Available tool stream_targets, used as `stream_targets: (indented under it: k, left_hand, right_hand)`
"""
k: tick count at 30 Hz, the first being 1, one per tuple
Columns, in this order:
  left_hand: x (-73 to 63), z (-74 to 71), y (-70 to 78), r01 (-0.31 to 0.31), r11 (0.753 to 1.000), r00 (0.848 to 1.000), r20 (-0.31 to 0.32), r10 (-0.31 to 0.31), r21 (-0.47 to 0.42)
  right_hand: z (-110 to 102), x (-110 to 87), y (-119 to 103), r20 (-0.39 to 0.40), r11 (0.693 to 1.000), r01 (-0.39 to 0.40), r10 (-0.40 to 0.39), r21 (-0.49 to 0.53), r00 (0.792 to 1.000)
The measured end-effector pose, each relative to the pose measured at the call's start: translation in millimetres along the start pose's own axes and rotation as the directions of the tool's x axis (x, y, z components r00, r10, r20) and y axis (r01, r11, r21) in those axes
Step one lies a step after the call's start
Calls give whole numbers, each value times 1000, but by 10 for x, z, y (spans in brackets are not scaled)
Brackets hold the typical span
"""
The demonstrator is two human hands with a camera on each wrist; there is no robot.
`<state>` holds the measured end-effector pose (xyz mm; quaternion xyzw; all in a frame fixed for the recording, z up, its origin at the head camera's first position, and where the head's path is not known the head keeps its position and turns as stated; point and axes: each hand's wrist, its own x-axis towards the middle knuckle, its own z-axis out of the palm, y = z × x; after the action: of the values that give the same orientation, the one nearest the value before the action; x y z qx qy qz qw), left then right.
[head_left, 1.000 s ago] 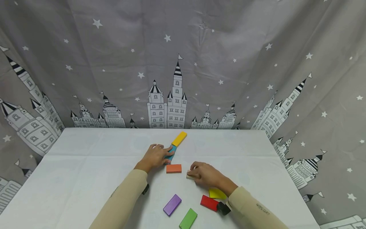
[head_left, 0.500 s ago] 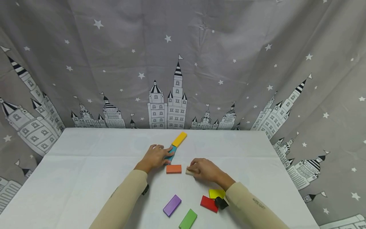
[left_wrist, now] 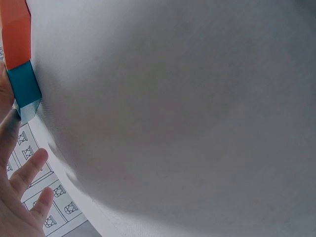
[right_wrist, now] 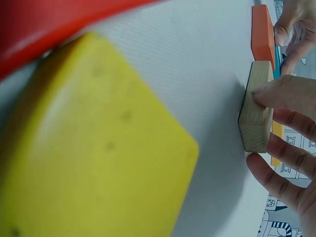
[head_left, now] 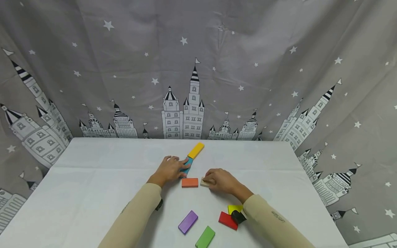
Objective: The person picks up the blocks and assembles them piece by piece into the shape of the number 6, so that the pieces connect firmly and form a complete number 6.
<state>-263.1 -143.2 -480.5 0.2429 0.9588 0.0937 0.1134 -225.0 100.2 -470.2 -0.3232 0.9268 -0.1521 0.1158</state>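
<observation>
In the head view my left hand (head_left: 168, 170) holds a blue block (head_left: 186, 171) between thumb and index finger, the other fingers spread. A golden-yellow block (head_left: 196, 151) continues from the blue block's far end on the same slant. Lying crosswise by its near end is an orange block (head_left: 190, 183). My right hand (head_left: 224, 181) pinches a plain wooden block (head_left: 203, 182) lying on the table, just right of the orange one with a small gap. The right wrist view shows the thumb on the wooden block's (right_wrist: 256, 94) near side and fingers behind it.
Nearer the body lie a purple block (head_left: 187, 222), a green block (head_left: 205, 237), a red block (head_left: 227, 220) and a yellow block (head_left: 234, 208). A black wrist device (head_left: 238, 217) partly covers the red one. A grey castle-print curtain (head_left: 235, 69) hangs behind the white table (head_left: 93, 193).
My right hand has slid the wooden block slightly away from me and left, level with the orange block. The left hand stays on the blue block. The head view has shifted slightly.
</observation>
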Motion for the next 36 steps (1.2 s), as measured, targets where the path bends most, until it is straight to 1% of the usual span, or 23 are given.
stream_targets:
  k: [10,28,36]
  left_hand:
    - [1,-7,-2,4,1000,1000,-3,-4,-4]
    - [-10,-7,3,1,1000,1000,-14,-1,0]
    - [-7,-5,-9,4,1000,1000,-4,-4,-4]
  right_hand:
    - [8,55,6,1,999,26,-26,-27,1000]
    - [-8,88,-21,5,999,49,-50,21,999]
    - [-8,84,-25,3,999,33,-33,26,999]
